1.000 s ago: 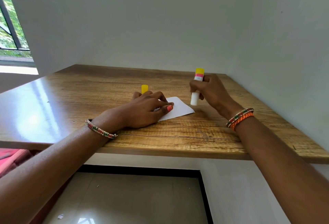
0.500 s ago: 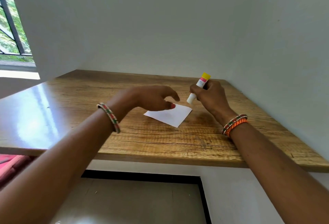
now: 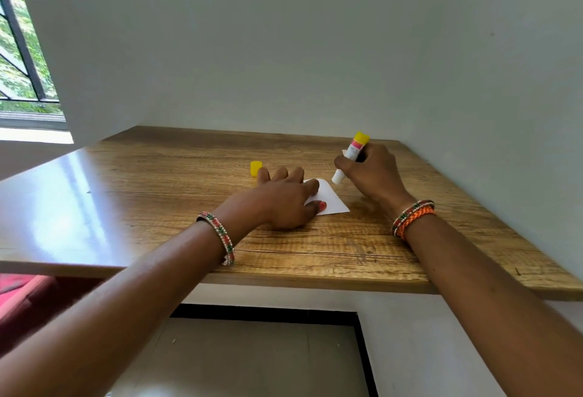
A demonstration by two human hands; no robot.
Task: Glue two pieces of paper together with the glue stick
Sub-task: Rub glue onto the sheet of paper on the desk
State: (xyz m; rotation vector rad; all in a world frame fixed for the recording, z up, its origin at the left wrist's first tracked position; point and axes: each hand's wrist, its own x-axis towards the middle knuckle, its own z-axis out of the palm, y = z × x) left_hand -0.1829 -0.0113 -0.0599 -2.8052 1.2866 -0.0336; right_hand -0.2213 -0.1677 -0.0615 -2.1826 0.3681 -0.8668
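The glue stick (image 3: pixel 350 158) is in my right hand (image 3: pixel 373 175), tilted, with its yellow end up and away from me and its white tip pointing down toward the far right corner of the paper (image 3: pixel 328 199). I cannot tell whether the tip touches the sheet or hangs just above it. My right fingers are curled tight around the middle of the stick, so only its two ends show.

The paper is a small white sheet lying flat on the wooden surface (image 3: pixel 157 207), right of the middle. I see only one sheet clearly; whether a second piece lies under it I cannot tell. My left hand (image 3: pixel 284 201) lies on the left part of the sheet, palm down, fingers loosely spread and stretched away from me, the thumb with its red nail pressed on the near edge. It holds nothing and only pins the paper.

Just past my left fingertips stands the yellow cap (image 3: pixel 256 168), upright on the surface, apart from the paper.

Each wrist wears beaded bracelets, and the right one (image 3: pixel 413 216) also has an orange band.
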